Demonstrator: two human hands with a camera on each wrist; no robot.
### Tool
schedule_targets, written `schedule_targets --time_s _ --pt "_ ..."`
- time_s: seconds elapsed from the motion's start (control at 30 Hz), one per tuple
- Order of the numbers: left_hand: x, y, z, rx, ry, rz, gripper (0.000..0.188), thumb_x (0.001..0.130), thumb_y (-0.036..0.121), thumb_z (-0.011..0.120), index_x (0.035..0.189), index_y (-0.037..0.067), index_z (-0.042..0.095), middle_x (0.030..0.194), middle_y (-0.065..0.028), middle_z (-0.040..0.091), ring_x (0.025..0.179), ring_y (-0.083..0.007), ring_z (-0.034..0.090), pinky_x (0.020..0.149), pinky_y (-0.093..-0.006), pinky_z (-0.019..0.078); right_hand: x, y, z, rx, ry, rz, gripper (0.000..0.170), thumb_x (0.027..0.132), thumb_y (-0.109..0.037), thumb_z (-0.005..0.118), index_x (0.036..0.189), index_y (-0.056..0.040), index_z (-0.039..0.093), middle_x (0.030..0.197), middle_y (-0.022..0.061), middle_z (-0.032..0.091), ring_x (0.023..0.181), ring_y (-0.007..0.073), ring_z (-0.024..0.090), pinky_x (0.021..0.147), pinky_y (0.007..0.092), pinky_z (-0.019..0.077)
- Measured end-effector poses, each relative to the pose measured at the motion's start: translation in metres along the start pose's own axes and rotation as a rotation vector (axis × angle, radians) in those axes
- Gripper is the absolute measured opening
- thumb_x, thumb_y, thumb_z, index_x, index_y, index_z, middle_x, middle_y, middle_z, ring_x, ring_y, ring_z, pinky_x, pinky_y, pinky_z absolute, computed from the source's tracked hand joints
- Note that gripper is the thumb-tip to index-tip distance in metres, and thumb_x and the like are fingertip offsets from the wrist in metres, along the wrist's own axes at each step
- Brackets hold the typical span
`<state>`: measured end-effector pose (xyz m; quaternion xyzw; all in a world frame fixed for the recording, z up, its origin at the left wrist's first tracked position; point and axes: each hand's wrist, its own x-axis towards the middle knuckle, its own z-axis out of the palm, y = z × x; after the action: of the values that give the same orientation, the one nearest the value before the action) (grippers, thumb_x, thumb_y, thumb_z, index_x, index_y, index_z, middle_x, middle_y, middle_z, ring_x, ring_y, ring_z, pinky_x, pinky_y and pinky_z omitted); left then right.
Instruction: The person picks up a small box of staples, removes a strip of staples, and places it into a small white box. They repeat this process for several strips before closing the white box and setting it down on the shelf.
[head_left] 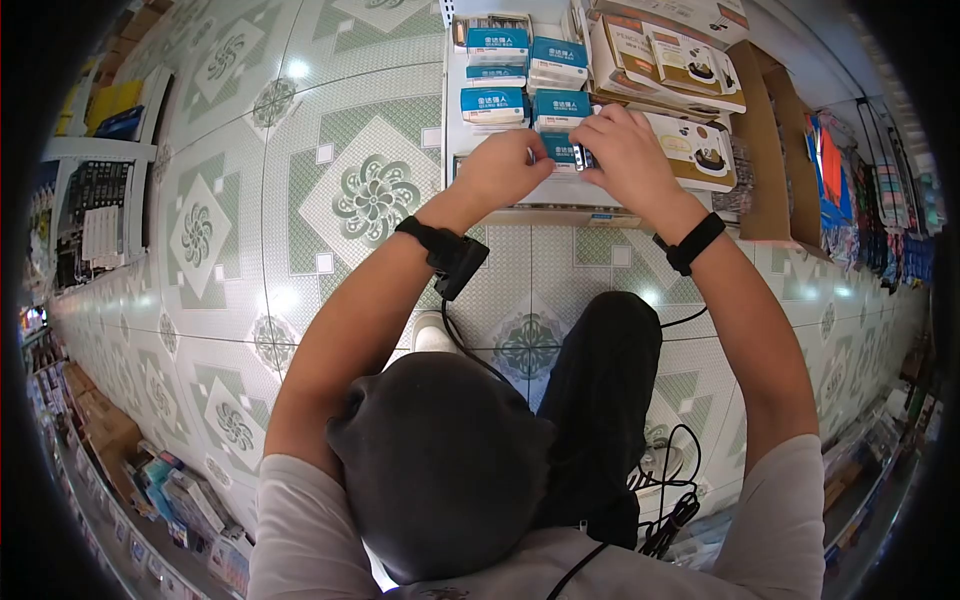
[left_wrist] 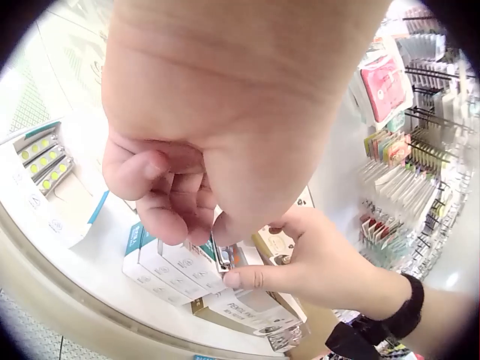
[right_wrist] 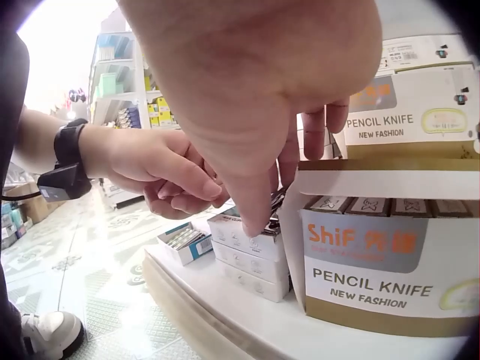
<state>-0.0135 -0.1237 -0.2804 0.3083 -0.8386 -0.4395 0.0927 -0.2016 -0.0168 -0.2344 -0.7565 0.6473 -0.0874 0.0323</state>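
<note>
Over the front of the shelf, my right hand (head_left: 632, 160) pinches a small shiny metal nail clipper (head_left: 582, 157) between thumb and fingers. Its silver body also shows beside the right thumb in the left wrist view. Just left of it, my left hand (head_left: 497, 172) has curled fingers, with a small glint between thumb and fingers; what it holds is mostly hidden. Beneath the hands is a stack of small blue-and-white boxes (right_wrist: 251, 270), the top one open. Another open box (left_wrist: 64, 199) to the left holds silver pieces with yellow-green dots.
Cartons marked pencil knife (right_wrist: 367, 281) stand right beside the stack. More blue-topped boxes (head_left: 497, 42) fill the shelf behind. A brown cardboard box (head_left: 775, 150) and hanging packets (left_wrist: 390, 172) are on the right. The white shelf's front edge (right_wrist: 180, 300) lies above a patterned tile floor.
</note>
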Motion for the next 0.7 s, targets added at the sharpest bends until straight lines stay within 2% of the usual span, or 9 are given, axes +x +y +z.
schedule_targets --time_s 0.07,0.13,0.27,0.33,0.47,0.53,0.67,0.7 --pt "0.003 0.001 0.006 0.007 0.020 0.066 0.029 0.087 0.029 0.070 0.096 0.001 0.071 0.080 -0.0151 0.069 0.072 -0.0281 0.067 0.068 -0.0383 0.0522 0.001 0.001 0.000 0.014 -0.010 -0.009 0.044 0.065 -0.012 0.085 0.106 -0.0095 0.067 0.106 0.0024 0.065 0.111 0.0253 0.055 0.100 0.0402 0.0415" --pt "0.002 0.009 0.006 0.013 -0.027 -0.011 0.030 0.087 0.028 0.069 0.097 0.000 0.070 0.080 -0.0149 0.069 0.072 -0.0283 0.067 0.068 -0.0387 0.0521 0.002 0.004 0.001 0.025 0.033 -0.080 0.042 0.065 -0.012 0.084 0.103 -0.0088 0.067 0.104 0.0021 0.065 0.110 0.0249 0.055 0.098 0.0401 0.0416" --pt "0.002 0.010 0.008 -0.016 -0.071 -0.068 0.030 0.087 0.028 0.068 0.098 0.001 0.070 0.080 -0.0148 0.069 0.072 -0.0286 0.067 0.068 -0.0386 0.0521 0.004 0.007 0.001 0.037 0.005 -0.083 0.043 0.065 -0.012 0.084 0.105 -0.0088 0.067 0.105 0.0025 0.066 0.110 0.0249 0.055 0.097 0.0399 0.0415" --pt "0.003 0.004 0.012 0.013 -0.027 0.014 0.030 0.087 0.028 0.068 0.098 0.000 0.069 0.080 -0.0149 0.069 0.074 -0.0282 0.068 0.069 -0.0380 0.0523 0.004 0.008 0.003 0.031 0.024 -0.121 0.044 0.065 -0.012 0.085 0.106 -0.0085 0.068 0.105 0.0026 0.066 0.111 0.0242 0.055 0.097 0.0398 0.0417" --pt "0.004 0.001 0.016 -0.065 0.008 -0.005 0.032 0.087 0.029 0.068 0.097 -0.001 0.069 0.080 -0.0142 0.070 0.073 -0.0273 0.068 0.068 -0.0381 0.0527 0.007 0.004 0.003 0.052 0.020 -0.116 0.044 0.066 -0.012 0.085 0.107 -0.0101 0.069 0.104 0.0032 0.066 0.110 0.0258 0.055 0.097 0.0399 0.0418" --pt "0.006 0.001 0.016 -0.127 -0.038 -0.079 0.035 0.087 0.032 0.069 0.097 -0.002 0.069 0.080 -0.0138 0.070 0.071 -0.0274 0.068 0.068 -0.0387 0.0534 0.009 0.000 0.001 0.121 0.001 -0.050 0.041 0.067 -0.010 0.084 0.106 -0.0122 0.070 0.103 0.0041 0.065 0.108 0.0280 0.055 0.096 0.0405 0.0419" --pt "0.006 -0.001 0.015 -0.122 -0.006 -0.092 0.034 0.088 0.031 0.069 0.099 -0.001 0.069 0.080 -0.0130 0.071 0.067 -0.0252 0.068 0.065 -0.0374 0.0541 0.013 -0.006 0.010 0.162 0.045 -0.052 0.039 0.067 -0.009 0.084 0.104 -0.0137 0.071 0.101 0.0051 0.064 0.106 0.0297 0.055 0.095 0.0413 0.0420" --pt "0.005 -0.001 0.014 -0.033 0.044 -0.079 0.032 0.087 0.029 0.070 0.097 -0.002 0.070 0.079 -0.0127 0.071 0.066 -0.0235 0.069 0.062 -0.0357 0.0541 0.014 -0.008 0.012 0.159 0.043 -0.045 0.038 0.069 -0.008 0.083 0.104 -0.0134 0.072 0.101 0.0055 0.064 0.106 0.0290 0.055 0.095 0.0411 0.0422"
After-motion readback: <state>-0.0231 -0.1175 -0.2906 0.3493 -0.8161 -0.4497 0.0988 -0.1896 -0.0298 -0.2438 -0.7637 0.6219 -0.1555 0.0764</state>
